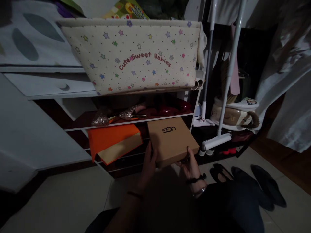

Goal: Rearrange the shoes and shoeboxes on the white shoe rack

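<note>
A brown cardboard shoe box [172, 142] marked UGG, its lettering upside down to me, juts out from the lower part of a shoe rack. My left hand [149, 158] grips its left front corner. At the right front corner, my right hand [190, 161] has the thumb on top and the other fingers underneath. Left of the box, an orange box [114, 137] with a tan side sticks out at a slant. Glittery heels [128, 113] and dark red shoes [170, 108] rest on the shelf [145, 119] just above. The far end of the brown box is hidden under that shelf.
A cream fabric bin [143, 42] printed "Cute Sweet Babies" stands above the shoes. To the right lean a white-headed mop [217, 141] and another pole [205, 84]. Black shoes [221, 173] and dark slippers [267, 184] lie on the tiled floor near my right knee.
</note>
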Demonstrator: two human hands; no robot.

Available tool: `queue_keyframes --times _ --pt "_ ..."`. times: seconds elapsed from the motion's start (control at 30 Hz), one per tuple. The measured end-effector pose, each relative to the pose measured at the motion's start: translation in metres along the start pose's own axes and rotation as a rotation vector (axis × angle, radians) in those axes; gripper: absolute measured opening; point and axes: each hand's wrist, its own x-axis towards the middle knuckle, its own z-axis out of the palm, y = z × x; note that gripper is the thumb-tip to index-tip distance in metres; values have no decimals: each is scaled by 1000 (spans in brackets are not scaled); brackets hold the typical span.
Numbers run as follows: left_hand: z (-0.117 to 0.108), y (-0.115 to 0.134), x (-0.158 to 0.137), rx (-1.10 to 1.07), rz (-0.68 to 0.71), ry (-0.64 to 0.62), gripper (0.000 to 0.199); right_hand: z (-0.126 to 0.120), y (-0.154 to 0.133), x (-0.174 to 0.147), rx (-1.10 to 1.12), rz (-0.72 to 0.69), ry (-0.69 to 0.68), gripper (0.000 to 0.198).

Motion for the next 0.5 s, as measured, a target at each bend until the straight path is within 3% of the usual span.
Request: queue_keyframes --times 0.17,0.33,0.4,0.5 --pt "-1 0 10 -368 -131 44 49 41 2 40 15 -26 9 60" --pt "-14 -5 14 -587 -380 173 25 74 -5 75 -58 -20 88 62" --pt "-28 -7 12 -673 -450 219 20 75 -6 82 -60 -49 99 60" --pt "-55 -8 6 -773 -504 293 13 59 11 75 -87 -40 164 51"
